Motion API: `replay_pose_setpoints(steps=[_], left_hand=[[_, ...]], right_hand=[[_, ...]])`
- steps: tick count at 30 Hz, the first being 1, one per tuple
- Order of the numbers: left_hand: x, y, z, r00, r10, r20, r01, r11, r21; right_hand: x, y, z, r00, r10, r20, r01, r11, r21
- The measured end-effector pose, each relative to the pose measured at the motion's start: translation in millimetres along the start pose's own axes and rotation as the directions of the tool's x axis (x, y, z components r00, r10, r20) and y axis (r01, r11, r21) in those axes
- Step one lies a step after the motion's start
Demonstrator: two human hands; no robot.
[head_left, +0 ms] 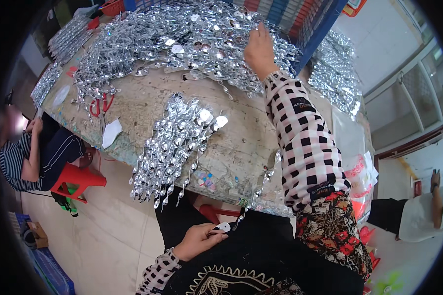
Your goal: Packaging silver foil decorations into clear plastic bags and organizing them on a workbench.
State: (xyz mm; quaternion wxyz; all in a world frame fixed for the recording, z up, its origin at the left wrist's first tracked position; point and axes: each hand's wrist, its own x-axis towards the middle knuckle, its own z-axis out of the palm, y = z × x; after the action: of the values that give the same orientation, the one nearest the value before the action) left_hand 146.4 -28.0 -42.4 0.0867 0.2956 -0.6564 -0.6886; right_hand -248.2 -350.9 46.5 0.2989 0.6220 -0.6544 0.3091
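Beside the table (246, 132), your left grip (198, 242) pinches a white tab (224, 227), long axis rightward; your right grip (260, 50) has unclear closure and hold.

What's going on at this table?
Someone is handling shiny silver twisted strips. Their left hand pinches a small flat white tab over the lap, while their right hand is at the big heap of silver twisted strips on the far side of the worn, beige-topped table. A smaller silver bundle lies nearer, its ends over the near edge. Red-handled scissors lie to the left. Whether the right fingers grip a strip is unclear.
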Motion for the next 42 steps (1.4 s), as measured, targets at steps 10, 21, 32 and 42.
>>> replay_pose_setpoints(steps=[10,21,32,42], left_hand=[[-0.2,4.9,-2.6,1.000,-0.001,-0.027,0.002,0.999,0.036],[-6.4,0.5,-0.7,1.000,-0.001,-0.019,0.002,1.000,0.027],[-7.0,-1.5,-1.3,0.997,0.050,-0.055,-0.049,0.999,0.018],[-9.0,-0.9,1.0,0.995,0.084,-0.062,-0.078,0.992,0.099]], right_hand=[[-3.8,8.9,-2.6,0.997,-0.057,-0.053,0.053,0.996,-0.064],[-4.6,7.5,-10.2,0.999,-0.035,0.039,0.038,0.996,-0.085],[-4.5,11.3,-17.3,0.993,0.007,0.118,0.006,0.993,-0.117],[-10.3,8.9,-27.9,0.993,-0.113,-0.044,0.111,0.993,-0.038]])
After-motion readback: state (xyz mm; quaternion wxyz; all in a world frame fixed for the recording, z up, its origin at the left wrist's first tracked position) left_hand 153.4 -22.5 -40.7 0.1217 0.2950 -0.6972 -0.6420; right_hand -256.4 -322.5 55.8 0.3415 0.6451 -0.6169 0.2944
